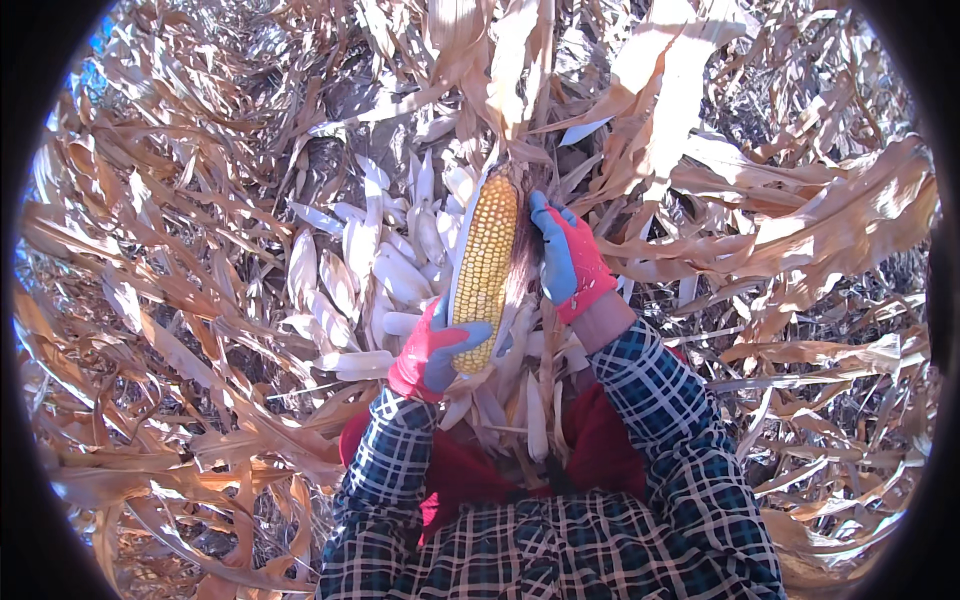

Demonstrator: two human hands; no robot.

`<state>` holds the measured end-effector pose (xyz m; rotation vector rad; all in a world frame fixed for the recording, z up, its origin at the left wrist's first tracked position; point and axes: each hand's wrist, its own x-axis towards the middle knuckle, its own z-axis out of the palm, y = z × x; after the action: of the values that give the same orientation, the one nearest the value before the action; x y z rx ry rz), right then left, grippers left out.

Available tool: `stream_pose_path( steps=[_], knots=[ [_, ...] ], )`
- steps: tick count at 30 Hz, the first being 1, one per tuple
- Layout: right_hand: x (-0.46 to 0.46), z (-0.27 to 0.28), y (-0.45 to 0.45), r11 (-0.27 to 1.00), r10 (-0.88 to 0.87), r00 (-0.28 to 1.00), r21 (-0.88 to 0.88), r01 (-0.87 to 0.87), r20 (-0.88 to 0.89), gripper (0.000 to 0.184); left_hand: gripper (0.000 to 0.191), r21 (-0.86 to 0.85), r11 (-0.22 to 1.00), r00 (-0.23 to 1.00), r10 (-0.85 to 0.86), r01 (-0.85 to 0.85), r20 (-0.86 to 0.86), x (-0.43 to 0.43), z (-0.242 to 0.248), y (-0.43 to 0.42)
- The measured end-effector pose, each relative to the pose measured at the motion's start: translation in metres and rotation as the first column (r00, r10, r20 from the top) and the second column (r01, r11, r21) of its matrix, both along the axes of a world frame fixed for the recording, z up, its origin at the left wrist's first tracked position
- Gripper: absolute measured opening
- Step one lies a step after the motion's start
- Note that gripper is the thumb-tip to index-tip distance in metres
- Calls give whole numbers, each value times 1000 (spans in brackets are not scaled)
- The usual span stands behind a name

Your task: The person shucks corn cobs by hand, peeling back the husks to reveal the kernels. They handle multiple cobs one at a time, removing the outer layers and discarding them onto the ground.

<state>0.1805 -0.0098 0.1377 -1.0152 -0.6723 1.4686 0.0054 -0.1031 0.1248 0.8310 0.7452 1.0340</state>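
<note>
My left hand (442, 352), in a red and grey-blue work glove, grips the lower end of a yellow corn ear (486, 270), its thumb across the kernels. The ear points away from me, its kernels bare on the near face. Pale husk shows along its left edge, and brownish husk and silk (525, 247) along its right. Beside the upper right of the ear is my right hand (566, 255), gloved alike, its fingers curved at the peeled husk; whether they pinch it cannot be made out.
Several ears in pale husks (401, 274) lie heaped on the ground beyond and left of my left hand. Dry corn leaves and stalks (810, 225) surround the spot, with broad leaves hanging near the right hand. More husks (536, 420) lie between my red-clad legs (607, 450).
</note>
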Motion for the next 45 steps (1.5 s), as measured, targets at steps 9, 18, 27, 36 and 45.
stream_pose_path(
  steps=[9,18,27,36,45],
  knots=[
    [1,24,-12,973,183,983,140,-181,0,45,53,5,992,992,-124,124,18,3,-2,-1],
    [22,16,-5,925,226,947,255,-282,230,28,69,43,978,952,-209,205,225,-3,-15,-5],
    [10,10,-9,917,243,940,259,-303,240,45,76,-83,932,801,-254,352,542,-3,-10,-12],
    [12,29,-21,651,727,669,468,-598,-155,76,79,13,901,700,-345,433,626,7,-18,-15],
    [4,-11,-3,886,431,842,327,-328,-323,44,82,22,876,656,-377,482,653,20,-41,-6]
  ],
)
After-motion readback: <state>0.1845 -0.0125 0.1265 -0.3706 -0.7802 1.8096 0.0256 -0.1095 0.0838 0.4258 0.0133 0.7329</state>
